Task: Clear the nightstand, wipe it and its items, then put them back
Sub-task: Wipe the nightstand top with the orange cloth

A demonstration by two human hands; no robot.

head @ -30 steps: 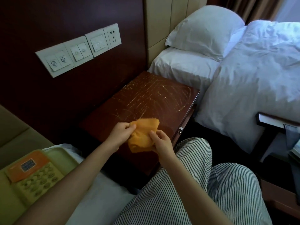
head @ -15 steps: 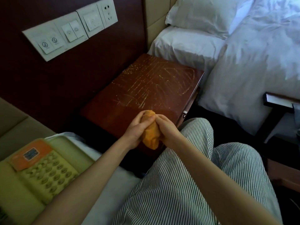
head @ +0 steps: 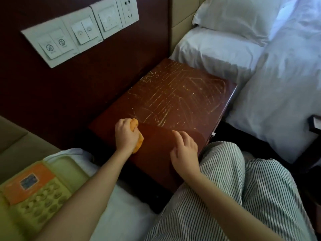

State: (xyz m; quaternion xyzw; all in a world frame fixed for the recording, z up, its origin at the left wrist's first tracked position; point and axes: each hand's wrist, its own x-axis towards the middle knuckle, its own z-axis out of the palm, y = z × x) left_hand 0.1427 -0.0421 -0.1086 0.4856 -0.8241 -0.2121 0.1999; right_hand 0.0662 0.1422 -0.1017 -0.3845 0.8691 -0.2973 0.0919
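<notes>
1. While the yellow-green push-button telephone with its orange label (head: 29,193) is lying far left on white bedding, it is sitting close beside the left forearm. I judge that a careless backward sweep of that arm could knock it.
2. The left hand (head: 126,134) is clutching the balled orange cloth (head: 139,142) and pressing it onto the near left part of the dark red-brown wooden table (head: 182,94).
3. Pale scratch-like streaks are covering the far half of the top. Short strokes could be missing them, and it is hard to tell whether they are dirt or damage.
4. The right hand (head: 185,148) is lying relaxed and flat on the top, holding nothing.
5. The table's front is being hidden by striped trousers, and the telephone's left edge is being cut off.
</notes>
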